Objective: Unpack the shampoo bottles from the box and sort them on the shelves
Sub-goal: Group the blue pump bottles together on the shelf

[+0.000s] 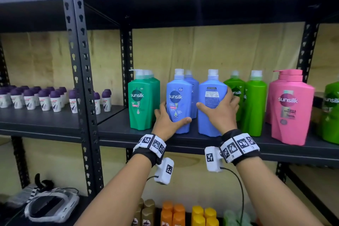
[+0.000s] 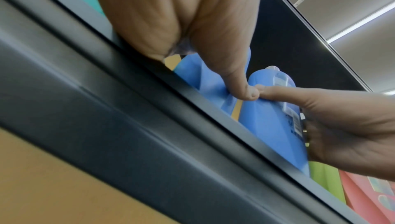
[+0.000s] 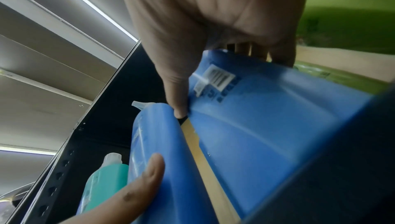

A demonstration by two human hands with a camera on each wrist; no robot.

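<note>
Two blue shampoo bottles stand side by side on the black middle shelf (image 1: 117, 128). My left hand (image 1: 167, 118) grips the left blue bottle (image 1: 178, 101) low down, thumb across its front, label facing me. My right hand (image 1: 221, 110) grips the right blue bottle (image 1: 211, 104), whose back label faces me, thumb on its left edge and fingers round its right side. In the left wrist view my left thumb (image 2: 245, 90) lies on the left bottle (image 2: 192, 73). In the right wrist view my right thumb (image 3: 178, 99) presses the right bottle (image 3: 267, 122).
On the same shelf stand dark green bottles (image 1: 142, 101), a third blue bottle (image 1: 192, 88) behind, lime green bottles (image 1: 254, 102) and pink bottles (image 1: 289, 108). Purple-capped roll-ons (image 1: 44, 99) fill the left shelf. Orange (image 1: 173, 213) and yellow bottles (image 1: 203, 214) stand below.
</note>
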